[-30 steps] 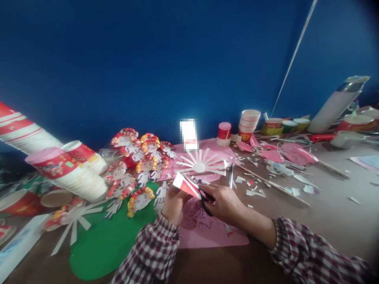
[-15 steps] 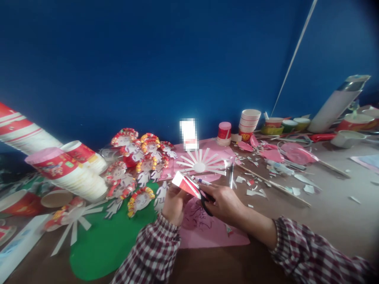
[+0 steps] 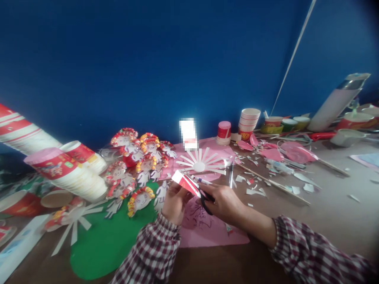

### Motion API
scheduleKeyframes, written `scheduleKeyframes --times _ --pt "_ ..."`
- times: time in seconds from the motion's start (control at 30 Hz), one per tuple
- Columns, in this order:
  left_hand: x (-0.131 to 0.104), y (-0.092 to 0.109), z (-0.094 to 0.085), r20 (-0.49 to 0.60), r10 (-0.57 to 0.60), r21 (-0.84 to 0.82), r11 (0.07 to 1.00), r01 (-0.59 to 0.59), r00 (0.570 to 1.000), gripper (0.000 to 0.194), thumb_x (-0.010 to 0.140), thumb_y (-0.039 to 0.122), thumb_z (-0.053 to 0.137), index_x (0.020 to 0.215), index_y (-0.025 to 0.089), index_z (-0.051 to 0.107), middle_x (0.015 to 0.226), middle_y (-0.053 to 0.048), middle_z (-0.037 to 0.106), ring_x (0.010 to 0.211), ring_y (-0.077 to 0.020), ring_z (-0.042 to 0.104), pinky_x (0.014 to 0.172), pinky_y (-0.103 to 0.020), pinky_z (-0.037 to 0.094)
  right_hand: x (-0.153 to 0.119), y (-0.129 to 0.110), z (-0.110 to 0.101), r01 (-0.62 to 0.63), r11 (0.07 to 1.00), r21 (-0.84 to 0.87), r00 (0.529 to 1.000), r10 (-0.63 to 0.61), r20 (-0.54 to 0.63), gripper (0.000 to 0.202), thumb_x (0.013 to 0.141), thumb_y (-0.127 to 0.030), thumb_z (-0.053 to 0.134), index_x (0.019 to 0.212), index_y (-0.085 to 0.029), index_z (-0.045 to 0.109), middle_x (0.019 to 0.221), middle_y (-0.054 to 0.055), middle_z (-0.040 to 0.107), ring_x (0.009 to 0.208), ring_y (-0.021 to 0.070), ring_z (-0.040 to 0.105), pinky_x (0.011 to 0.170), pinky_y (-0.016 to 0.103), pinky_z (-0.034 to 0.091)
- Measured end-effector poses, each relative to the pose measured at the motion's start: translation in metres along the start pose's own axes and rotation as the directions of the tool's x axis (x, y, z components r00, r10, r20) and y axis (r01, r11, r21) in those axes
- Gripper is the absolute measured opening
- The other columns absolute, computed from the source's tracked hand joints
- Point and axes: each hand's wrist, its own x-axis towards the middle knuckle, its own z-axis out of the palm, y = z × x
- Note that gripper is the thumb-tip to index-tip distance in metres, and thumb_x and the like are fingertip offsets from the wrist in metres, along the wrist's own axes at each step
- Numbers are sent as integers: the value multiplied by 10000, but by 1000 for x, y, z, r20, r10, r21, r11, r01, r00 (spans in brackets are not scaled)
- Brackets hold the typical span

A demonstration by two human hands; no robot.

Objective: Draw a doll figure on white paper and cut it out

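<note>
Between thumb and fingers my left hand (image 3: pixel 174 203) grips a small red and white paper piece (image 3: pixel 186 183), tilted above the pink sheet (image 3: pixel 219 234). My right hand (image 3: pixel 223 201) is closed around the black handles of scissors (image 3: pixel 205 202), held against the right end of that piece; the blades are mostly hidden. A white paper shape with strips spread like rays (image 3: pixel 199 166) lies just beyond both hands. Dark scribbled marks show on the pink sheet below them. Paper figures with red and yellow curled edges (image 3: pixel 142 201) lie to the left, some over a green sheet (image 3: pixel 109 244).
Stacked paper cups (image 3: pixel 74 181) lean at the left. More cups (image 3: pixel 248 120) stand by the blue wall. Paper scraps (image 3: pixel 257 192), a thin stick (image 3: pixel 275 185) and pink cutouts (image 3: pixel 297 152) lie at the right, with a tilted white flask (image 3: pixel 334 106) behind.
</note>
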Motion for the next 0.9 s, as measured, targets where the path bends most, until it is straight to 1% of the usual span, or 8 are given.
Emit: scheduleKeyframes --times 0.17,0.37,0.5,0.73,0.9 --pt "1 0 -2 29 -7 15 1000 7 1000 271 550 243 825 750 144 672 728 -5 682 644 -108 617 605 -215 508 0 0 -1 6 1000 13 1000 -6 9 285 825 -242 519 1082 -221 640 836 34 703 740 167 634 640 229 408" --pt "1 -1 -5 25 -14 5 1000 14 1000 286 552 229 831 767 148 662 751 -1 690 672 -109 628 636 -221 526 0 -1 -2 12 1000 24 1000 -13 10 268 836 -249 511 1069 -222 641 844 35 701 772 173 642 664 235 418" --pt "1 0 -5 33 -22 -2 1000 22 999 300 555 223 834 781 140 654 741 -3 686 663 -106 629 613 -209 526 0 -2 -2 8 1000 26 1000 -8 15 266 841 -241 507 1072 -219 638 843 35 701 770 174 643 663 234 416" --pt "2 1 -4 20 -26 -36 999 26 999 330 514 239 860 728 139 629 699 10 673 635 -100 631 594 -199 532 0 0 -1 21 999 26 1000 -21 13 235 853 -238 502 1045 -207 633 848 41 699 757 168 638 651 226 404" --pt "1 2 -1 8 -30 -55 998 30 1000 357 482 249 874 703 144 615 679 20 673 618 -97 633 579 -190 527 0 1 2 24 996 85 1000 -24 -3 218 860 -235 498 1032 -206 629 802 34 684 706 154 617 627 223 393"
